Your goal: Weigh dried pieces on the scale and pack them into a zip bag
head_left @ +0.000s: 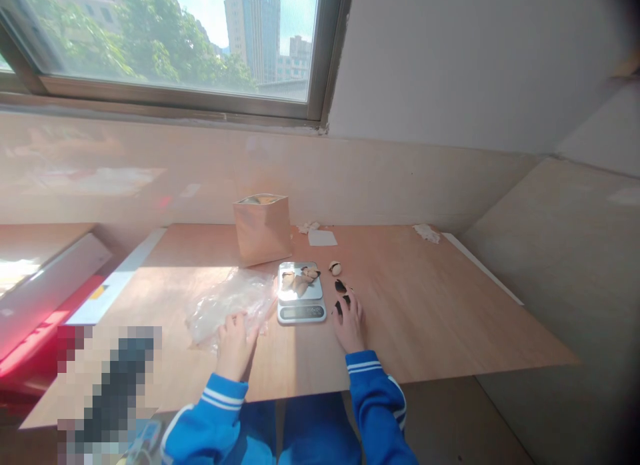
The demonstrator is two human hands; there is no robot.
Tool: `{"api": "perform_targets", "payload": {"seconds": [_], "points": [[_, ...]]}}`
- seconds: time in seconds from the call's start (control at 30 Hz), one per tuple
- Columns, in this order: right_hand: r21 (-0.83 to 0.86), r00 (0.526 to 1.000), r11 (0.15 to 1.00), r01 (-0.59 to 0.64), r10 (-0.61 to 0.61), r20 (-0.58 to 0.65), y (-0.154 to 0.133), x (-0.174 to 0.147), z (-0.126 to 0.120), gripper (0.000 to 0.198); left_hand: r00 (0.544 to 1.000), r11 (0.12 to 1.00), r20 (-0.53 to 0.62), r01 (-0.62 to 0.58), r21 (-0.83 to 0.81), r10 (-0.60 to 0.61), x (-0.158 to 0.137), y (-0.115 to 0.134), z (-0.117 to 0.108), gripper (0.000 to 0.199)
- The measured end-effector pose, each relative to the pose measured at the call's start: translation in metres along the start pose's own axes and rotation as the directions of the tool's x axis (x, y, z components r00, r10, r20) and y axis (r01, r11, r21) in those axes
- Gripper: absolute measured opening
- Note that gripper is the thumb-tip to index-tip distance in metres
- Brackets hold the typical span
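Observation:
My left hand [236, 345] rests on the near edge of a crumpled clear plastic bag [225, 301], fingers bent a little and thumb held apart. To its right stands a small white kitchen scale [301, 321], its display facing me. Several tan and dark pieces that look like dried mushrooms [300, 281] lie on the scale's plate. My right hand [350, 323] lies on the table right of the scale, its fingers spread over a few dark mushroom caps [340, 286], touching them. One round pale mushroom [335, 269] sits just beyond these. Part of what lies under the fingers is hidden.
Behind the scale a brown paper pouch [263, 231] stands upright with its top open. A white paper piece [323, 238] and crumpled tissue [427, 233] lie toward the back of the wooden table [440, 318]. A wall and window close off the far side.

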State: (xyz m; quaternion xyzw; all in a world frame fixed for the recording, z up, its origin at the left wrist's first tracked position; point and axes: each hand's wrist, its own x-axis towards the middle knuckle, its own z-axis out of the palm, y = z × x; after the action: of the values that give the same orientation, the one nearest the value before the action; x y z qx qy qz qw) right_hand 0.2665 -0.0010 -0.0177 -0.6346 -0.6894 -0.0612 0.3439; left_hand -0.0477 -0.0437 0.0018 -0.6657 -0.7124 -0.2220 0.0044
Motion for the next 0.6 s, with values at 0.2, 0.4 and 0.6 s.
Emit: {"api": "perform_targets", "payload": {"seconds": [0.2,0.4,0.6], "points": [[-0.064,0.993,0.991,-0.115,0.114,-0.014,0.006,-0.004,0.01,0.04,0.998,0.997,0.026,-0.053,-0.05,0.055,-0.005,-0.003,-0.001,0.044],[-0.001,0.979,0.985,-0.174,0.173,-0.103,0.002,0.0,0.002,0.038,1.0,0.982,-0.014,0.001,-0.187,-0.004,-0.001,-0.003,-0.016,0.033],[0.249,0.953,0.941,-0.228,0.268,-0.142,-0.063,-0.012,-0.015,0.029,0.997,0.97,-0.015,0.066,-0.235,-0.072,0.005,0.003,-0.042,0.037]]}}
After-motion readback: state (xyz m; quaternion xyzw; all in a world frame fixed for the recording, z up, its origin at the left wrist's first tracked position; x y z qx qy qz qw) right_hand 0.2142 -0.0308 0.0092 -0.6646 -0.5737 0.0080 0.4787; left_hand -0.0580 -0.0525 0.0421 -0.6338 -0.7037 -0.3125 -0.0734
